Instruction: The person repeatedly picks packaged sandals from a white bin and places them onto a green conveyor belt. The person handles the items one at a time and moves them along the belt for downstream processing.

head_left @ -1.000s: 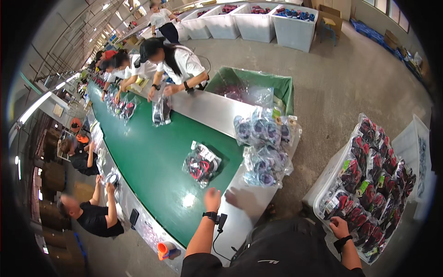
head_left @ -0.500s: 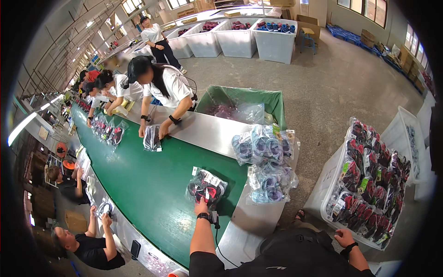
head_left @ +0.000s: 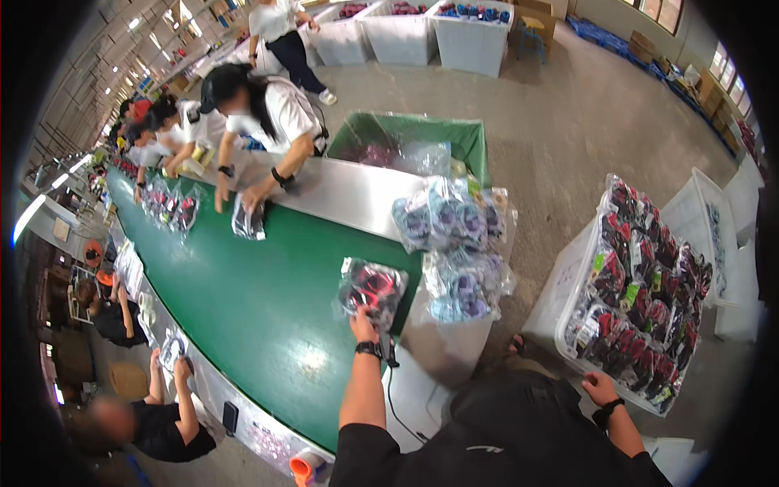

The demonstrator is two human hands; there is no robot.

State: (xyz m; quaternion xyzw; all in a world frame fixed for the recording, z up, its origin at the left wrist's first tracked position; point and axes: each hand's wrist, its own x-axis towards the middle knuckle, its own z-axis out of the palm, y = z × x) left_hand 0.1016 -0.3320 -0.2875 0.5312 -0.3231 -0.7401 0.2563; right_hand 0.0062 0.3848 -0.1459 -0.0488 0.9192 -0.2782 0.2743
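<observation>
My left hand (head_left: 364, 325) is closed on the near edge of a clear bag of red-and-black shoes (head_left: 376, 286) over the green conveyor belt (head_left: 284, 325). I cannot tell whether the bag touches the belt. Just right of it, bagged light-blue and lavender shoes (head_left: 461, 286) lie piled on the metal ledge (head_left: 438, 345). My right hand (head_left: 600, 389) is low on the right, fingers loosely curled with nothing visible in them. Beside it stands a white bin (head_left: 560, 312) filled with bagged red-and-black shoes (head_left: 645, 284).
Across the belt, a co-worker in white (head_left: 280, 114) handles a bagged shoe pair (head_left: 248, 217). A green-lined bin (head_left: 479, 138) stands behind the ledge. At lower left, a person in black (head_left: 166, 426) holds a shoe (head_left: 172, 351). An orange cup-like thing (head_left: 304, 464) sits near the belt's end.
My view has tilted, shifting the scene upward. My left hand and its shoe bag have moved right, closer to the light-blue shoes. One of the co-worker's hands has come away from their bag.
</observation>
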